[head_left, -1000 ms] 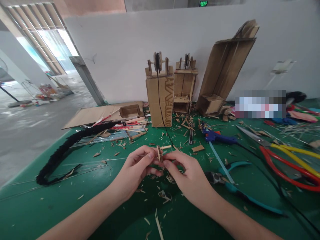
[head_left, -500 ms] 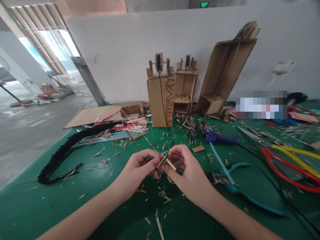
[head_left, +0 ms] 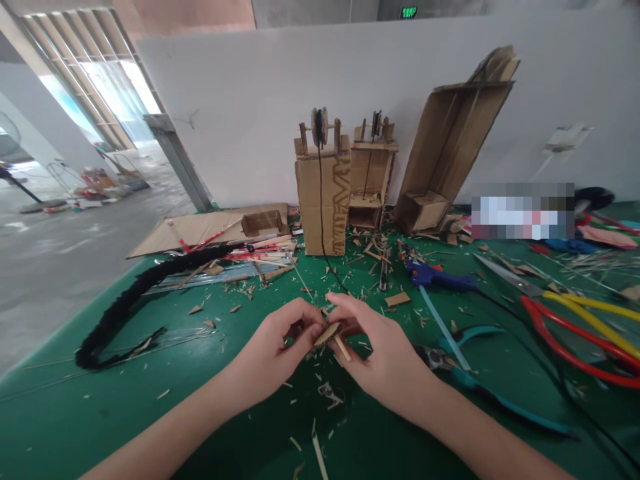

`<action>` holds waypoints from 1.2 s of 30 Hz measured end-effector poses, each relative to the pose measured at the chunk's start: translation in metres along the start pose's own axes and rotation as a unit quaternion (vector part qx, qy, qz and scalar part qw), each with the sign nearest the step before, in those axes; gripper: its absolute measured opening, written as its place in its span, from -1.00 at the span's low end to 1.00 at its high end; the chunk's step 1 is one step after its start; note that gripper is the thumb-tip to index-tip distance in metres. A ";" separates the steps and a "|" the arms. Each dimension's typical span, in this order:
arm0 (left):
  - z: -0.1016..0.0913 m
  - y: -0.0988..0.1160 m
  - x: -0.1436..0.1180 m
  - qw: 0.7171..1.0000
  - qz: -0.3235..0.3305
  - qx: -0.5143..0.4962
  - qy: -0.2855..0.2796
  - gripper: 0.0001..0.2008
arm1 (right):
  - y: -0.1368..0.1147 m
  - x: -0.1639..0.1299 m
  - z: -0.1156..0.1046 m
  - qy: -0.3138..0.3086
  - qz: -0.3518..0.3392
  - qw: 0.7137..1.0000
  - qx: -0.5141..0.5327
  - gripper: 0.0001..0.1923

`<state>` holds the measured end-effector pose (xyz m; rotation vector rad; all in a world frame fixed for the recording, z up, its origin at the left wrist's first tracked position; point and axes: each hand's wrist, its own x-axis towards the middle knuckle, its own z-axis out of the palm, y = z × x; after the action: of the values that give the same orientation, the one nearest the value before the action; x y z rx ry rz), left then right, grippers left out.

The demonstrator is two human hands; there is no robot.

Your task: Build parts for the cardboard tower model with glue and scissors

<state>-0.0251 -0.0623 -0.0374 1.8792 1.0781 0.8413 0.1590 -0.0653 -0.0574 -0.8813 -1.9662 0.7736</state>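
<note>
Green felt-like table covering runs off to the near-left edge, with bare floor beyond. A black braided cord curves across the left side, well apart from the hands. Behind it lies a flat cardboard sheet, with a bundle of sticks and strips along its front edge.

Left hand: fingers curled, thumb and forefinger pinching the left side of a small cardboard disc on a thin wooden stick, held just above the table. Right hand: fingertips pinching the same piece from the right, stick end poking down and toward the viewer between the two hands.

Judgement: piece looks very light, stiff but fragile; the stick would likely snap under a bend and the disc could crush or slip along it. Best hold seems to be on the disc's rim and on the stick close to the disc, not at its tip.

A black thread hangs down the cardboard tower to the table right behind the hands, a likely snag. Scraps litter the table under the hands.

Right of the hands: teal pliers close by, blue glue gun, red and yellow handled cutters. Open room is mostly near-left; the right is crowded.
</note>
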 end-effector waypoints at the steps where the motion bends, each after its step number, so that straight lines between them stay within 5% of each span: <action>1: -0.001 -0.001 0.000 1.000 0.004 0.015 -0.005 -0.87 | 0.000 -0.001 -0.001 -0.017 0.007 1.000 0.000 -0.44; 8: -0.004 -0.005 0.004 0.996 0.034 0.074 -0.022 -0.87 | -0.003 -0.004 -0.015 -0.144 0.087 0.984 0.053 -0.20; 11: -0.004 -0.005 0.004 0.995 0.039 0.084 -0.040 -0.88 | -0.003 0.001 -0.016 -0.168 0.093 0.973 0.127 -0.41; 14: -0.002 -0.004 0.002 0.991 0.057 0.096 -0.076 -0.87 | -0.003 0.008 -0.013 -0.112 0.128 0.973 0.159 -0.73; 19: 0.001 -0.001 -0.002 0.984 0.076 0.121 -0.106 -0.86 | -0.003 0.012 -0.007 -0.069 0.161 0.973 0.150 -0.86; 25: 0.003 -0.004 0.000 0.992 0.067 0.100 -0.022 -0.88 | -0.006 0.010 -0.010 -0.059 0.175 0.967 0.174 -0.75; 30: 0.006 -0.003 0.001 0.998 -0.003 0.054 0.037 -0.89 | -0.007 0.010 -0.011 -0.060 0.165 0.971 0.164 -0.73; 36: 0.008 -0.005 0.004 0.990 -0.085 -0.063 0.096 -0.83 | -0.005 0.006 -0.005 -0.047 0.152 0.972 0.174 -0.90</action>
<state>-0.0184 -0.0593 -0.0444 1.6025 1.2534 0.9824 0.1595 -0.0618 -0.0488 -0.9523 -1.7186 1.3144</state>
